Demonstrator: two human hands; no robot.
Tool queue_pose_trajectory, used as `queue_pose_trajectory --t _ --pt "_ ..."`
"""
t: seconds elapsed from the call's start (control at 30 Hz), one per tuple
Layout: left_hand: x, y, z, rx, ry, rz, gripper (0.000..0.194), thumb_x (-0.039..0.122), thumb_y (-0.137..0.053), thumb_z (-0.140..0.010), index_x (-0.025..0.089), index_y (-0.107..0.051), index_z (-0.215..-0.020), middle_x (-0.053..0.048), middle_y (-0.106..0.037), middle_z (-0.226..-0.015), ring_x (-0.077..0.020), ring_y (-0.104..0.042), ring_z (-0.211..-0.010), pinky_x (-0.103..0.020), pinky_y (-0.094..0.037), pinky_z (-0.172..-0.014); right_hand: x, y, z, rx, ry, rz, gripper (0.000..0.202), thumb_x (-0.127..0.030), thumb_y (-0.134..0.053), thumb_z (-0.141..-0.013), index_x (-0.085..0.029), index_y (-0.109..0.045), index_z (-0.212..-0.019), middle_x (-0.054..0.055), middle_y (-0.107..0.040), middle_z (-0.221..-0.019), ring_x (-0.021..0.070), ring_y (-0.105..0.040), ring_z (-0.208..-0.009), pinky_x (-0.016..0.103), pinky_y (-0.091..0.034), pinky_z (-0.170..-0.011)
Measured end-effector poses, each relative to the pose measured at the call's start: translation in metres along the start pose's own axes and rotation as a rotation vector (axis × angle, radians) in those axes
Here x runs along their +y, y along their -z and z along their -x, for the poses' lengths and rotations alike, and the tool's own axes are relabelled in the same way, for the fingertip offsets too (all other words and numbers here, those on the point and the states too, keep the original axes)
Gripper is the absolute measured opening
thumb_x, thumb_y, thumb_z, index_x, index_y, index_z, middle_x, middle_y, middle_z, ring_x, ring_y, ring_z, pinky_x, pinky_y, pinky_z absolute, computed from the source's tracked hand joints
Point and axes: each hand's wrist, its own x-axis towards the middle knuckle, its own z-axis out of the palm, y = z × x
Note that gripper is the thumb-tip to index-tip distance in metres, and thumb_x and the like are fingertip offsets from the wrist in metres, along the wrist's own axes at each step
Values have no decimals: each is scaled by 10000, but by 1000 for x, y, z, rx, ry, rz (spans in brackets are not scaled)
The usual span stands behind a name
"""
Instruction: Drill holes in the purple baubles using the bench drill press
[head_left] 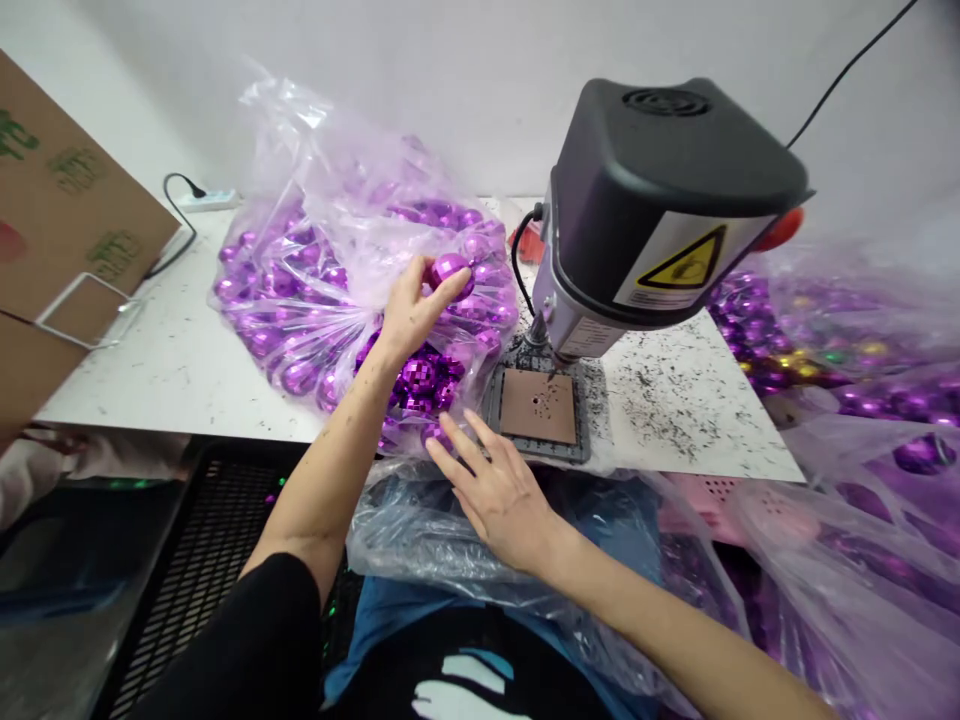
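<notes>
Between the thumb and fingers of my left hand (414, 310) is a shiny purple faceted ball (452, 274), held above the opening of a clear plastic bag (300, 240). The bag lies on the table and is full of similar purple balls (420, 375). My right hand (499, 492) has its fingers spread, palm down, at the bag's near edge; whether the fingertips touch it I cannot tell. Right of the bag stands a bench drill press (667, 200). Under its head lies a square brown board (538, 406) with a small dark hole, on the metal base (581, 455).
Dark shavings (660, 400) litter the white table (172, 380). A cardboard box (67, 220) and a power strip (208, 200) are at the left. Below the table sits a black crate (195, 570). More bagged balls (892, 400) and a pink basket (709, 500) are at the right.
</notes>
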Motion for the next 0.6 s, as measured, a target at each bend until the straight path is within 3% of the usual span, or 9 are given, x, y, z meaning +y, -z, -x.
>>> queue_pose_trajectory --t 0.1,0.2,0.3,0.37,0.43,0.53,0.6 --pt "-27 -5 -37 31 50 -25 391 538 -636 -885 154 -568 -849 -12 -580 -822 -166 -611 -828 -339 -473 -787 7 -23 -21 -30 -59 78 654 -173 -409 -906 -231 -245 -1536 79 -211 -1604 296 -241 -1498 499 -445 -1111" --pt "-50 -8 -58 55 159 -68 389 510 -645 -882 130 -565 -870 -14 -582 -842 -167 -616 -867 -355 -467 -822 15 -39 -30 -35 -137 79 650 -222 -494 -891 -173 -307 -1512 166 -304 -1552 344 -383 -1404 520 -473 -1047" --pt "-43 -5 -52 40 153 -57 357 468 -731 -831 157 -575 -912 -19 -596 -846 -198 -632 -873 -399 -494 -829 12 -36 -21 -25 -154 68 662 -285 -520 -900 -203 -297 -1518 148 -291 -1562 323 -365 -1422 523 -437 -1105" --pt "-20 -1 -27 -3 39 15 376 461 -764 -805 193 -585 -999 -36 -629 -914 -216 -649 -890 -406 -522 -814 7 -25 -6 -19 -145 51 634 -330 -508 -914 -215 -319 -1508 120 -301 -1563 296 -339 -1444 522 -404 -1153" --pt "9 0 13 -80 2 106 443 457 -750 -821 220 -559 -1142 -77 -649 -1055 -215 -662 -909 -392 -551 -788 5 -10 13 -17 -131 30 570 -371 -501 -921 -229 -401 -1464 88 -350 -1543 274 -351 -1438 515 -409 -1158" --pt "40 -10 82 -293 126 342 488 435 -645 -900 268 -477 -1327 -97 -646 -1153 -200 -682 -901 -348 -575 -710 15 10 42 -22 -177 -116 456 -406 -505 -923 -245 -537 -1348 68 -468 -1457 228 -435 -1373 460 -470 -1106" --pt "45 -22 118 -412 294 522 489 433 -587 -919 260 -469 -1361 -100 -659 -1112 -203 -692 -878 -323 -567 -665 24 22 55 -1 -280 -302 384 -397 -496 -932 -254 -588 -1277 62 -565 -1339 174 -529 -1258 377 -511 -1041"
